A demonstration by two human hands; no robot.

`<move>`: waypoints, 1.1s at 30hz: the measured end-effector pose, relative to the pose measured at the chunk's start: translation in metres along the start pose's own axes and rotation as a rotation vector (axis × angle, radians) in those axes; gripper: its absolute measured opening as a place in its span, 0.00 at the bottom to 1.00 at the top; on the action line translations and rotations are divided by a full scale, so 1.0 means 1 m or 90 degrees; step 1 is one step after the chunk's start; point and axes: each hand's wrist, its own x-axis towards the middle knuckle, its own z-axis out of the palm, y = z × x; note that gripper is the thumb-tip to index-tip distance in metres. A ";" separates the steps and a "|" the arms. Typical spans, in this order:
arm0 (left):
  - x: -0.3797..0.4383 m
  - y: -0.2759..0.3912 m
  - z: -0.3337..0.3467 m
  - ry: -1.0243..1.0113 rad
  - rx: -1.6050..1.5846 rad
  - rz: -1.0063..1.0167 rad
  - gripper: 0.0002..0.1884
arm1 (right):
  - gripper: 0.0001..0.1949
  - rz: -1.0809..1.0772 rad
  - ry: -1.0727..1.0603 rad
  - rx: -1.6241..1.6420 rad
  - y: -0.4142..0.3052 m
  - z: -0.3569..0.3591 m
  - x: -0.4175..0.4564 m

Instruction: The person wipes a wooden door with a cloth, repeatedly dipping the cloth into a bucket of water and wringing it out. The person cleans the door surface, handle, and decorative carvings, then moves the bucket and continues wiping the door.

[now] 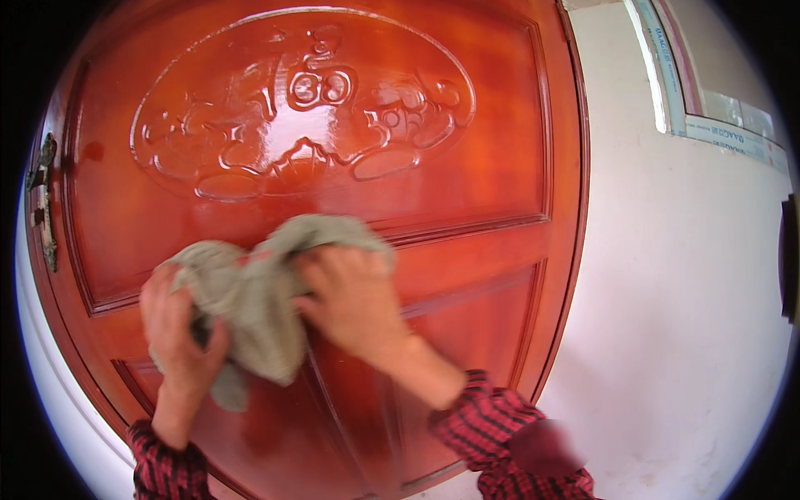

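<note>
A grey-green cloth [262,312] is bunched between my two hands, in front of the middle of a glossy red-brown panelled door [462,269]. My left hand [181,331] grips the cloth's left part, fingers curled and thumb to the right. With bent fingers, my right hand [356,300] holds the upper right part; it is blurred. The cloth's lower end hangs between the hands. Above them the door bears an oval carved relief [306,106] with shiny highlights. Whether the cloth touches the door all along is hidden.
An ornate metal door handle [47,200] is at the left edge of the door. To the right stands a white wall [662,300] with a window frame [712,131] covered in printed protective film. A dark object [789,256] shows at the far right rim.
</note>
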 end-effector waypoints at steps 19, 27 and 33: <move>0.116 0.207 0.127 -0.057 -0.159 0.224 0.07 | 0.15 0.243 0.205 -0.147 0.213 -0.117 -0.095; 0.064 0.088 0.044 -0.024 -0.130 0.185 0.10 | 0.19 0.286 0.196 -0.008 0.095 -0.053 -0.050; 0.026 -0.008 -0.020 -0.026 -0.130 0.086 0.18 | 0.23 0.046 0.198 -0.121 -0.011 0.001 -0.007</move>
